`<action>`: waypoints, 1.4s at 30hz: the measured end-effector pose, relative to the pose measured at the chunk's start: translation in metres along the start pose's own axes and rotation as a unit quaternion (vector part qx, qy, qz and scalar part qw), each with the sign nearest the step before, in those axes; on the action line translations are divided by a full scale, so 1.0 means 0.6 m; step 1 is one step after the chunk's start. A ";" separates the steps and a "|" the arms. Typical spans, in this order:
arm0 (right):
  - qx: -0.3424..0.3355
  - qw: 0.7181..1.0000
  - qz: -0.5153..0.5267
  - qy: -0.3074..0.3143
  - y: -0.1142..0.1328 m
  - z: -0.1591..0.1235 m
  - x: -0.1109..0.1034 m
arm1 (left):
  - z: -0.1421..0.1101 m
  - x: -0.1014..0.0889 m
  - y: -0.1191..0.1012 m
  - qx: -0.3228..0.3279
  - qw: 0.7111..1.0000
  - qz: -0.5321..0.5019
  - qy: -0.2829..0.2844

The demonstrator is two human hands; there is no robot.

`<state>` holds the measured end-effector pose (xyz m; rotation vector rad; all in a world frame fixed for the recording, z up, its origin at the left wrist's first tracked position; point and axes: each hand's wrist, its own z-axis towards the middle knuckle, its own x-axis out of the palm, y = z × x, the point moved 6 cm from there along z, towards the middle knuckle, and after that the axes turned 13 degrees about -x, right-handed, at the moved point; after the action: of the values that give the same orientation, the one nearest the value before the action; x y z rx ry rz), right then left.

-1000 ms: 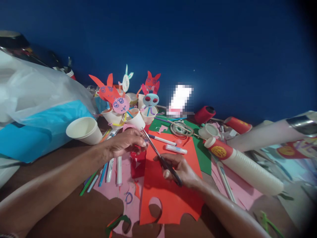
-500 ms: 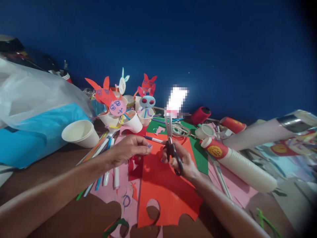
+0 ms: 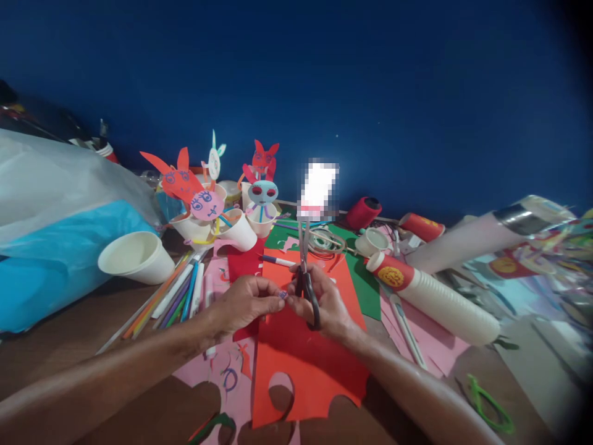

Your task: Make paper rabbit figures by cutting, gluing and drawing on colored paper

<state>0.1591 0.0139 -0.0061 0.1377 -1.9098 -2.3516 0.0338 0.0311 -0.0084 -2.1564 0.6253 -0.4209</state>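
Note:
My left hand (image 3: 250, 303) pinches a tiny paper piece (image 3: 282, 295) with purple marks between thumb and fingertips. Close beside it, my right hand (image 3: 324, 300) is wrapped round black-handled scissors (image 3: 307, 293). Their blades point up and away, nearly closed. The right fingertips come close to the small piece; whether they touch it I cannot tell. Both hands are above an orange paper sheet (image 3: 310, 364) with round cut-outs along its near edge. Just beyond the hands lies a pen (image 3: 277, 260) with a dark blue cap.
Paper cups holding paper-faced puppets (image 3: 207, 206) stand at the back left. A white cup (image 3: 136, 256) lies tilted near bundled sticks (image 3: 160, 296). At right are a long stack of cups (image 3: 430, 300), a red thread spool (image 3: 364, 213) and green scissors (image 3: 488, 405).
My two hands have come together, and the right fingers are now near the small piece in the left. The camera view has shifted, so the table things appear farther left.

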 end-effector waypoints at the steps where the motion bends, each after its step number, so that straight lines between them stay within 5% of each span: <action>1: 0.000 1.000 -0.005 0.000 0.000 0.000 0.000 | 0.000 0.001 0.001 0.001 1.000 0.000 0.000; 8: 0.022 0.999 -0.033 0.032 0.021 0.006 -0.004 | -0.005 0.004 -0.003 -0.020 0.998 0.030 0.059; 21: 0.014 0.993 -0.070 0.099 0.023 0.003 0.007 | 0.009 -0.008 -0.003 0.011 0.998 0.052 0.037; 27: 0.009 0.983 -0.141 0.120 0.043 0.020 -0.014 | 0.014 -0.027 0.000 -0.022 0.995 -0.100 0.002; 30: 0.002 0.948 -0.270 0.171 0.061 0.027 -0.042 | 0.016 -0.040 -0.005 -0.013 0.982 -0.187 -0.025; 36: 0.005 0.797 -0.556 0.236 0.107 0.024 -0.105 | 0.021 -0.051 -0.008 0.012 0.970 -0.242 -0.033; 42: 0.027 0.754 -0.609 0.245 0.131 0.018 -0.141 | 0.025 -0.060 -0.002 0.031 0.957 -0.285 -0.032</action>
<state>0.2436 0.0202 0.0732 2.3446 -1.7516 -2.2710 0.0118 0.0617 -0.0195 -2.2569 -0.0635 -0.6611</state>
